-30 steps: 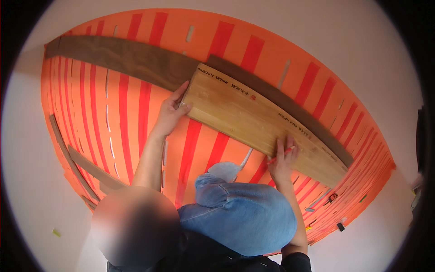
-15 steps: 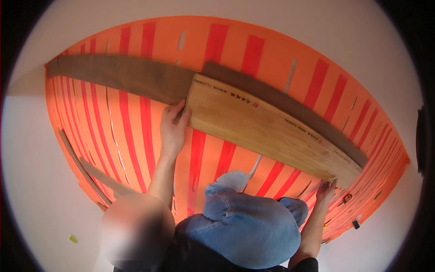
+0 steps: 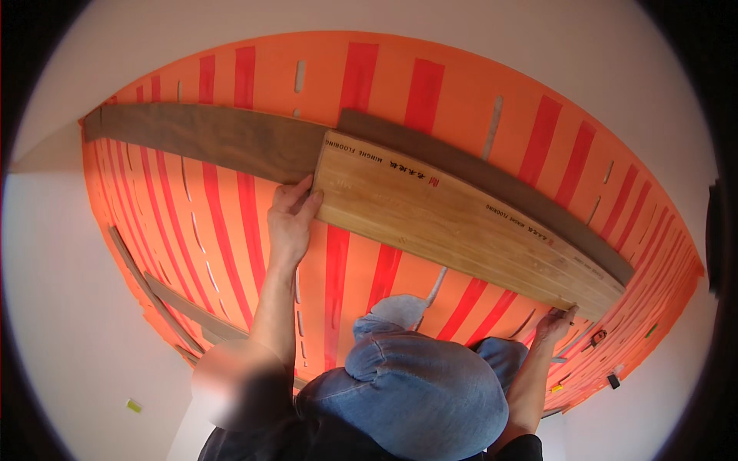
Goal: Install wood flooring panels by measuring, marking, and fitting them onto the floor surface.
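A light tan floorboard (image 3: 446, 223) lies slantwise in front of me, its printed underside facing up. My left hand (image 3: 292, 223) closes on its left end, thumb on top and fingers at the edge. At the near right corner my right hand (image 3: 555, 324) grips the board's edge. Beyond it, a dark brown floorboard (image 3: 430, 142) shows as a strip along the far edge, partly covered. Another brown floorboard (image 3: 215, 138) stretches left from the tan board's left end, near my left fingers.
Orange underlay (image 3: 307, 265) with red stripes and slots covers the floor. Brown board pieces (image 3: 188, 307) lie at the left edge. On the right are a red-and-black tool (image 3: 598, 337) and a small black block (image 3: 613, 381). My jeans-clad knee (image 3: 430, 384) is close by.
The view has shifted slightly. Both hands keep their hold on the tan floorboard, which stays in nearly the same place against the brown boards.
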The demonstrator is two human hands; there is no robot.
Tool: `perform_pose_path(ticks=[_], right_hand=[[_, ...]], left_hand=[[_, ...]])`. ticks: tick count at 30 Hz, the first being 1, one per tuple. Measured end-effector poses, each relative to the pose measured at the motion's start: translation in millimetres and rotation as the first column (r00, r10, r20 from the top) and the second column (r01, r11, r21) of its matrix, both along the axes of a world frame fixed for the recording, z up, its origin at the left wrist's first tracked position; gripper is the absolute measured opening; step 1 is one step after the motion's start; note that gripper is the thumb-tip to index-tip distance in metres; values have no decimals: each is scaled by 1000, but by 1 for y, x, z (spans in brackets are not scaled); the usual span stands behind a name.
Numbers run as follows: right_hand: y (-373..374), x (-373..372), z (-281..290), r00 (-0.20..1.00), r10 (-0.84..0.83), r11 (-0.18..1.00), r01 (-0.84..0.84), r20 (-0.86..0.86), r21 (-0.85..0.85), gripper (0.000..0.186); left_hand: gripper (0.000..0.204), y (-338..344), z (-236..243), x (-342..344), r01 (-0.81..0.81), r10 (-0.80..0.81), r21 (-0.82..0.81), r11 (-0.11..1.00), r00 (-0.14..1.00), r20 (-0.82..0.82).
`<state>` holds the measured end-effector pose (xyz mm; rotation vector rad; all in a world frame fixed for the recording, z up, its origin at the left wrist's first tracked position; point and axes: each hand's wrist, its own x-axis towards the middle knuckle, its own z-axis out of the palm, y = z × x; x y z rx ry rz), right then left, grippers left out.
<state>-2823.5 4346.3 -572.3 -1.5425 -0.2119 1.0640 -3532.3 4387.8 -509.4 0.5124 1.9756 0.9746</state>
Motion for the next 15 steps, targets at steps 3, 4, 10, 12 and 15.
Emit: perform_pose_path(ticks=[3,4,10,12,15], right_hand=[[-3,32,1,996,76,996,-73,-46,49,28],[-4,30,0,988,126,990,-119,-92,76,28],[5,-16,1,991,-111,994,111,69,3,28],[8,-18,5,993,-103,995,103,58,5,29],[8,3,8,997,-64,998,63,44,30,30]], left_hand=[[38,4,-3,6,26,-26,-1,1000,1000,-13],[38,3,-3,5,15,-15,0,1000,1000,-10],[38,2,1,3,3,-3,-18,1000,1000,-20],[39,3,2,4,-2,2,-22,1000,1000,-11],[39,4,-2,7,0,0,-14,1000,1000,-5]])
